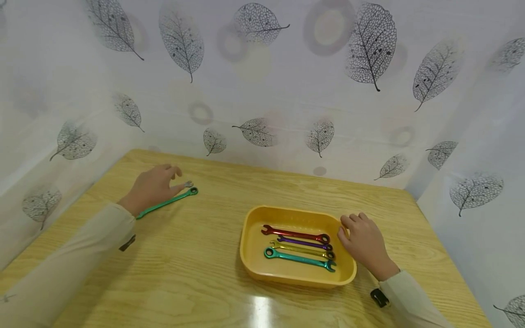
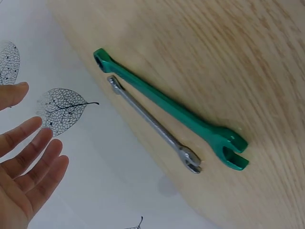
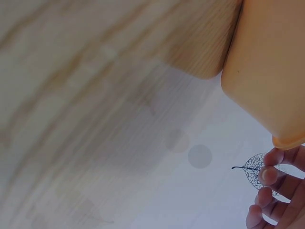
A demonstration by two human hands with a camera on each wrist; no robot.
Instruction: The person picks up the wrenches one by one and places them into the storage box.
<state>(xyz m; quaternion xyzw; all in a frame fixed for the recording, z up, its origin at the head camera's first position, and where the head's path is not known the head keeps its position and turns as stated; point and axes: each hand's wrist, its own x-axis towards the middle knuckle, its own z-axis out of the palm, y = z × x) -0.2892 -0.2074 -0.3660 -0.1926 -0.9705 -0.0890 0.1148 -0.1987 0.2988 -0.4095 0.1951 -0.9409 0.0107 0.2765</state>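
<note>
My left hand [image 1: 153,187] hovers with parted fingers over a green ratchet wrench [image 1: 172,200] at the table's left. Beside that wrench lies a smaller silver wrench [image 2: 152,121], mostly covered by the hand in the head view. In the left wrist view, both lie apart from the fingers. My right hand [image 1: 365,241] holds the right rim of a yellow plastic tray [image 1: 297,279], thumb at the inner side and curled fingers [image 3: 281,181] outside. Inside lie a red wrench [image 1: 295,234], a purple wrench [image 1: 303,242], a yellow wrench [image 1: 301,249] and a teal wrench [image 1: 299,259], roughly side by side.
The wooden table [image 1: 197,255] reaches a white curtain [image 1: 266,86] with leaf prints at the back and sides. Black straps show at both wrists, one strap [image 1: 379,298] below the right hand. The tray's raised walls surround its wrenches.
</note>
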